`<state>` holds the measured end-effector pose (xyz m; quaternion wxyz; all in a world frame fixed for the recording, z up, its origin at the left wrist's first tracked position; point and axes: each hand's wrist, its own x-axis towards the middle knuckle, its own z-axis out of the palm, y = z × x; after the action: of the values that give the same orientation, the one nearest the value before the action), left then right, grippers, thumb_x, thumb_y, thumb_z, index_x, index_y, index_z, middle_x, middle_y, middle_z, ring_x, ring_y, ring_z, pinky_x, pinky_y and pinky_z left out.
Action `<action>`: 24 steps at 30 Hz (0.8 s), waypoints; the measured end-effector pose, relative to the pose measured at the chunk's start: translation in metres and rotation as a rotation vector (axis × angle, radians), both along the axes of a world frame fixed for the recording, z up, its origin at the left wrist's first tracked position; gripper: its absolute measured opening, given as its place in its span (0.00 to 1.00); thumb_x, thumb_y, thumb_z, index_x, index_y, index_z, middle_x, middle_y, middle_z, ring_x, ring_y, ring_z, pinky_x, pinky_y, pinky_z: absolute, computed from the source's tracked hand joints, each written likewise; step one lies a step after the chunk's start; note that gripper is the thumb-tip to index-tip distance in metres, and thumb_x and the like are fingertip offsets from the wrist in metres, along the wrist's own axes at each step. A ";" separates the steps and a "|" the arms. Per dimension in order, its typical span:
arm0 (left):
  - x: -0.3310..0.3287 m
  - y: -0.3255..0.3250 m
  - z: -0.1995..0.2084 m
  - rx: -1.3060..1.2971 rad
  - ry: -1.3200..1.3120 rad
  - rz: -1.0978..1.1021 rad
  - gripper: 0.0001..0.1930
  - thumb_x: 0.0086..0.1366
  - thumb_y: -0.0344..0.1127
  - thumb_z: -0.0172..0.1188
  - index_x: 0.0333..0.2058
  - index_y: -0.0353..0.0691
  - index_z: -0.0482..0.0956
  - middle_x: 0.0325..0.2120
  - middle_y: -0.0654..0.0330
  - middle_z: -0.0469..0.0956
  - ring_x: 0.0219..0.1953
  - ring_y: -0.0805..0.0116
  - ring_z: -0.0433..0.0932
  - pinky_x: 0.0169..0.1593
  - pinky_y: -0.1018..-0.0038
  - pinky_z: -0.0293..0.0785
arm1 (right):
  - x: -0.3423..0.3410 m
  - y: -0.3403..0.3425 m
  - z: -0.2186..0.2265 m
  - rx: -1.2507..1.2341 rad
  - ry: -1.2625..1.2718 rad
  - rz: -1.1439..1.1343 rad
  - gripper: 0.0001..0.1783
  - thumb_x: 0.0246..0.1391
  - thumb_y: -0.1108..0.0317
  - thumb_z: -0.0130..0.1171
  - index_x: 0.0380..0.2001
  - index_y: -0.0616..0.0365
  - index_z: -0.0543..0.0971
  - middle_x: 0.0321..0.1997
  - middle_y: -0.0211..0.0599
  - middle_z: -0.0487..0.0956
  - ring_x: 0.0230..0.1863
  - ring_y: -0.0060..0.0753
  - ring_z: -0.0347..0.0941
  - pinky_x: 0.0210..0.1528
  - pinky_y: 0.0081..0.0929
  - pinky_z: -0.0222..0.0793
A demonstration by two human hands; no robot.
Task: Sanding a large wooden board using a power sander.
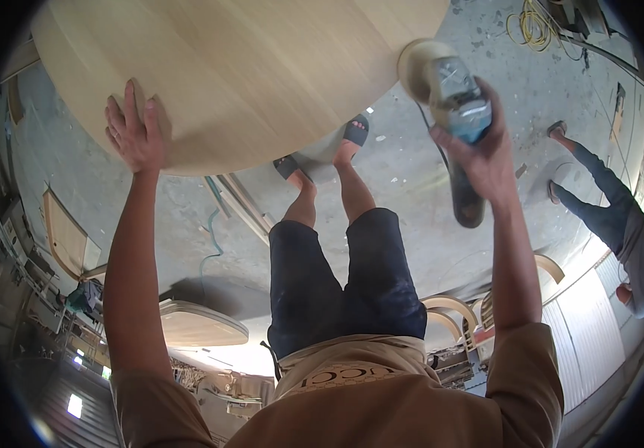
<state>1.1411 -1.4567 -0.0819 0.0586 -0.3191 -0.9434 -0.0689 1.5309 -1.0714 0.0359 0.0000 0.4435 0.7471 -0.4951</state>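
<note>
1. At the round wooden tabletop [240, 67] – big, pale, smooth-looking, filling the top of the head view – the person stands over a dusty concrete floor [412, 187], sandalled feet just under the top's near edge.
2. Progress: surface looks even w/ no clear marks; how much sanding is done or left can't be judged. The pad sits at the right rim, so edge work seems in hand.
3. Left hand [137, 133]: flat, fingers spread, pressing on the top near its lower-left edge, arm straight.
4. Right hand [479, 153]: clamped round the power sander [441, 78], pad touching the top's right edge – arm extended, wrist cocked.
5. Right of the top, well apart, another person [621, 224] bends over.
</note>
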 end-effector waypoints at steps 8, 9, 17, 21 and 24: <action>0.000 -0.002 -0.001 -0.006 0.041 0.000 0.34 0.75 0.68 0.44 0.74 0.66 0.64 0.73 0.37 0.58 0.74 0.34 0.56 0.74 0.41 0.49 | -0.011 -0.113 0.019 -0.084 -0.040 0.032 0.51 0.47 0.58 0.79 0.69 0.59 0.63 0.52 0.59 0.84 0.54 0.60 0.83 0.54 0.43 0.80; -0.001 -0.002 -0.003 0.004 0.048 -0.003 0.34 0.75 0.69 0.44 0.74 0.66 0.64 0.73 0.37 0.58 0.74 0.33 0.57 0.74 0.41 0.50 | -0.012 -0.125 0.020 -0.117 -0.065 0.023 0.51 0.47 0.58 0.79 0.69 0.58 0.63 0.52 0.57 0.84 0.54 0.62 0.83 0.54 0.44 0.80; -0.011 -0.009 -0.001 -0.016 0.010 -0.218 0.41 0.73 0.74 0.43 0.77 0.62 0.56 0.74 0.34 0.53 0.76 0.31 0.50 0.74 0.35 0.45 | -0.039 -0.228 0.017 -0.045 -0.074 0.040 0.52 0.45 0.59 0.80 0.70 0.54 0.63 0.63 0.53 0.79 0.56 0.62 0.80 0.54 0.48 0.79; -0.034 -0.019 0.015 -0.025 -0.113 -0.431 0.42 0.71 0.74 0.47 0.78 0.68 0.52 0.77 0.38 0.47 0.79 0.39 0.43 0.77 0.39 0.37 | -0.065 -0.285 0.019 -0.090 -0.115 0.056 0.52 0.44 0.57 0.80 0.70 0.54 0.63 0.60 0.53 0.80 0.57 0.62 0.80 0.53 0.47 0.79; -0.060 -0.025 0.013 -0.154 -0.099 -0.430 0.42 0.69 0.76 0.48 0.77 0.75 0.52 0.78 0.41 0.44 0.80 0.40 0.39 0.77 0.39 0.34 | -0.083 -0.330 0.006 0.038 0.003 0.098 0.53 0.45 0.58 0.81 0.70 0.61 0.62 0.63 0.60 0.77 0.61 0.61 0.79 0.58 0.45 0.77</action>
<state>1.0809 -1.4821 -0.0684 -0.0283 -0.5126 -0.8578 -0.0233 1.4480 -1.4015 0.0416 0.0147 0.4056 0.7772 -0.4808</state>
